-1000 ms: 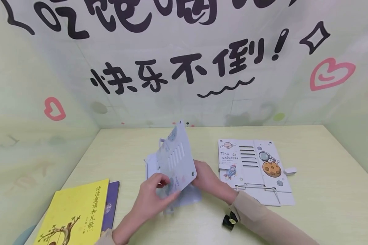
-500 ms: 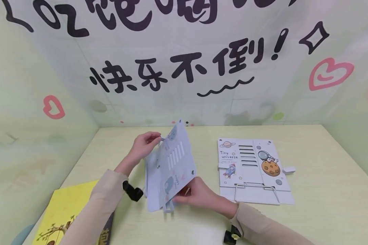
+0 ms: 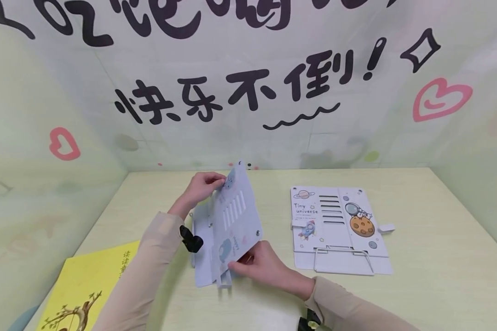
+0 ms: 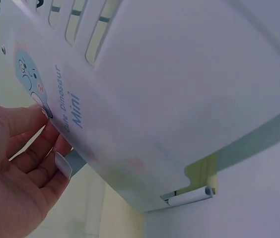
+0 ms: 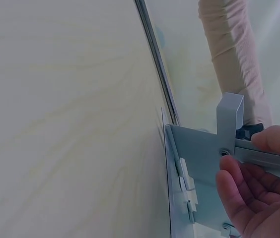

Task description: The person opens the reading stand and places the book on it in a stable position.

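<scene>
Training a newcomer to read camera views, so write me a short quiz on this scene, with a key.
1. Which words are on the held stand?
A. Tiny universe
B. Cute Dinosaur
C. Little Ocean
2. True or false: in the head view, the yellow book lies left of the held stand.
3. Open: which hand grips the held stand nearer the lettered backdrop?

Key:
1. B
2. True
3. The left hand; the right hand grips the nearer end.

Pale table [image 3: 422,230] bears yellow book [image 3: 87,271], opened stand [image 3: 238,235], flat stand [image 3: 333,238].
</scene>
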`<state>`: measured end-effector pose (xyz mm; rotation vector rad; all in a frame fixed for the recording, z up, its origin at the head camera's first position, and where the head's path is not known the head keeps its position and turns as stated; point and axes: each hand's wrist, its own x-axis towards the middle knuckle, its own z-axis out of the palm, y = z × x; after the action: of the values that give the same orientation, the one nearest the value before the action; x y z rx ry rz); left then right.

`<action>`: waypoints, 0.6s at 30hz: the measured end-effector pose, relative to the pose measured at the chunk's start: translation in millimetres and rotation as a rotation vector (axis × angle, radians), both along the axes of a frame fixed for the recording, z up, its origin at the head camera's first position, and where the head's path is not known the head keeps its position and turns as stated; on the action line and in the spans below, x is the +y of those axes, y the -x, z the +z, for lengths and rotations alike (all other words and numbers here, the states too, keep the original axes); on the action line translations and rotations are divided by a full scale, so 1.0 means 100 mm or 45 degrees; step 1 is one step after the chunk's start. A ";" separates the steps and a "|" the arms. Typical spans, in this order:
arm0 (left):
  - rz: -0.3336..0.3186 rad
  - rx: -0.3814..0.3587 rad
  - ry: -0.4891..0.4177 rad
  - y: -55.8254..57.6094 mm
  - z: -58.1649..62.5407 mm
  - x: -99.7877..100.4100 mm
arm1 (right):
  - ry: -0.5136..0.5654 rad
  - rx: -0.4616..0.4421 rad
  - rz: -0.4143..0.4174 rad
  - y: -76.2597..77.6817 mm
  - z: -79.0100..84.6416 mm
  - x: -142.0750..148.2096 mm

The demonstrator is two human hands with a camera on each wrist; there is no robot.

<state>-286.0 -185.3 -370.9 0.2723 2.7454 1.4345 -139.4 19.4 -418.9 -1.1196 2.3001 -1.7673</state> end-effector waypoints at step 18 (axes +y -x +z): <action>0.130 -0.031 -0.040 -0.11 -0.01 -0.56 | -0.107 -0.159 -0.066 0.18 0.08 0.24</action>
<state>-275.0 -241.7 -372.3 0.1159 2.7564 1.4947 -157.1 43.2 -410.5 -0.9179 2.3251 -1.6876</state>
